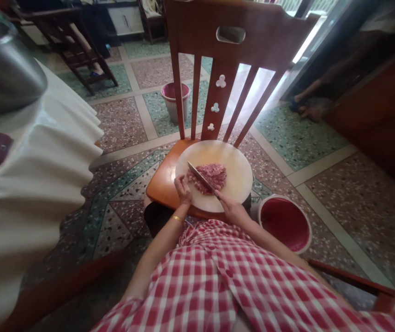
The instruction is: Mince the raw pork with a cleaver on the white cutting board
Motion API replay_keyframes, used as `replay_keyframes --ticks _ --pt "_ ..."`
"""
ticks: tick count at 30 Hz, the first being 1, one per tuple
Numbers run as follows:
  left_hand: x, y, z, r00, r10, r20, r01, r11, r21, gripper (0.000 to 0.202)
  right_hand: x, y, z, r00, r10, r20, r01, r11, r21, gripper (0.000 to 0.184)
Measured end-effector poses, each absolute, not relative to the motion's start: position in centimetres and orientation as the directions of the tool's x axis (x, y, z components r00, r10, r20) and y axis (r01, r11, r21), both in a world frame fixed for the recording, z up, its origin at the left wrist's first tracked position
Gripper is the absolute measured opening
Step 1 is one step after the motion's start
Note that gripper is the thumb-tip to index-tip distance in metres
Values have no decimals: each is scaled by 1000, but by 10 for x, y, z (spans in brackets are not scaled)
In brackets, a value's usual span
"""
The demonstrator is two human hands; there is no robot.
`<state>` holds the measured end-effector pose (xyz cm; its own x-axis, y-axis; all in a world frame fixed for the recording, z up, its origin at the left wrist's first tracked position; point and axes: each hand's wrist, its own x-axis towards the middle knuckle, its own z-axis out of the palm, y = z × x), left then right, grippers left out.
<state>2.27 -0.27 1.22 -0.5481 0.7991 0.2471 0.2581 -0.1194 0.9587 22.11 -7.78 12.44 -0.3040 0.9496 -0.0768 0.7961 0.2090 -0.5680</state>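
A round, pale cutting board (pixel 239 177) lies on the seat of a wooden chair (pixel 163 182) in front of me. On it is a spread heap of minced meat (pixel 214 171). My right hand (pixel 230 207) grips the handle of a knife (pixel 200 176), probably a cleaver, whose blade lies slantwise across the meat, tip toward the far left. At the board's left rim is my left hand (pixel 183 190), fingers slightly bent and apart, beside the meat and near the blade. It touches the board and holds nothing that I can see.
A red-lined bucket (pixel 285 223) stands to the right of the chair, and a smaller bin (pixel 176 103) behind it. A cloth-covered table (pixel 55 184) at left bears a large metal pot (pixel 7 69). A person's leg (pixel 310 90) shows at far right.
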Motion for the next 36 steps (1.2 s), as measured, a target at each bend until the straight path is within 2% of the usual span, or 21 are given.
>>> replay_keyframes --ticks 3,6,7,10,12,18,24,30,36 --pt "22 -2 9 -588 786 190 190 -94 977 21 223 -77 137 -330 943 40 719 279 -637 45" --pt "22 -2 7 -634 760 143 133 -76 988 20 218 -78 142 -354 923 149 670 362 -648 46" --pt "21 -3 7 -646 752 134 115 -77 990 19 216 -79 138 -362 925 119 689 351 -633 46" --pt "18 -8 11 -660 741 120 77 -91 993 18 218 -80 121 -377 922 -86 788 270 -553 44" --pt "17 -11 14 -660 743 113 63 -95 993 18 223 -80 118 -372 916 -151 811 241 -534 44" --pt "21 -8 11 -664 743 76 16 -88 996 18 225 -80 135 -372 926 71 717 335 -611 45" --pt "24 -8 3 -647 760 62 14 -69 998 18 227 -77 124 -361 930 -69 801 272 -533 44" --pt "23 -6 1 -662 747 51 19 -51 999 20 224 -80 144 -394 911 120 707 384 -594 45" --pt "23 -7 4 -628 774 76 42 -65 997 19 224 -77 125 -386 919 -84 822 301 -484 44"
